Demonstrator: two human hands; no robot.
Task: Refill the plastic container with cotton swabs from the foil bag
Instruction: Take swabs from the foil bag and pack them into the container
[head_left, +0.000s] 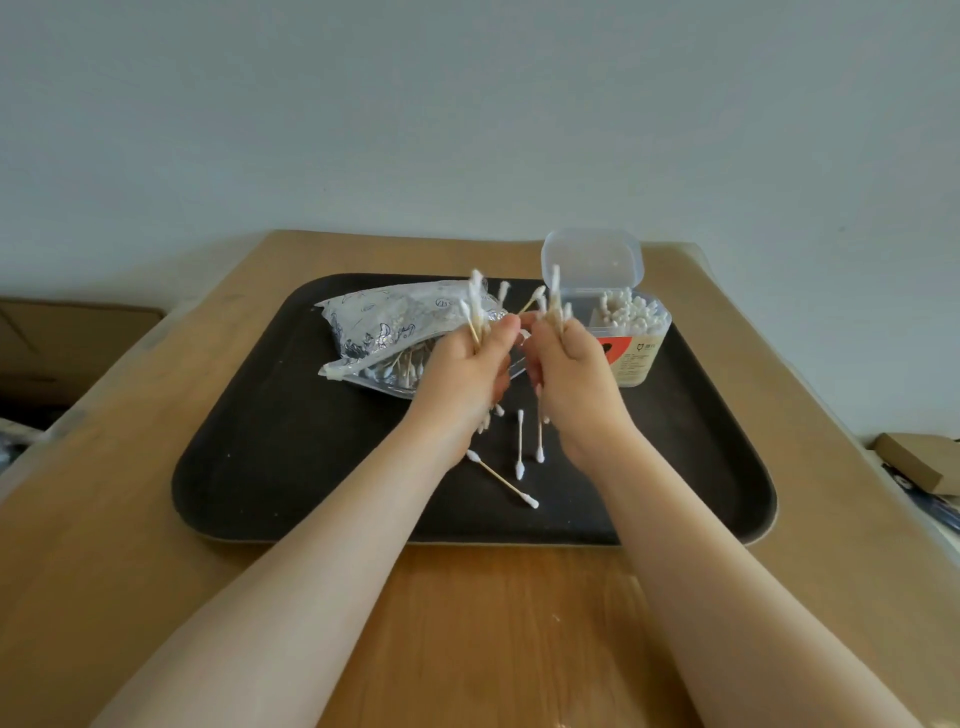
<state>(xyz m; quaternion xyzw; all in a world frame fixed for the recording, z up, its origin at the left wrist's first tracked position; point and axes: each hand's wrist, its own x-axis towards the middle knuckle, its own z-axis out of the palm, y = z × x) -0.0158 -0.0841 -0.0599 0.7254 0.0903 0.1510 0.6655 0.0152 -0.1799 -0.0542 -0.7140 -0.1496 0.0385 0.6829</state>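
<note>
While gripped — swabs (555, 296) above right hand (569, 364).

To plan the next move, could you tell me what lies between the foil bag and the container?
Head view: both hands, left and right, each gripping swabs, between bag and container.

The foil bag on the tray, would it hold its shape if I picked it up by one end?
Probably not. The foil bag looks crinkled and slumped, so it would likely sag. Its mouth seems open, so swabs might spill out.
</note>
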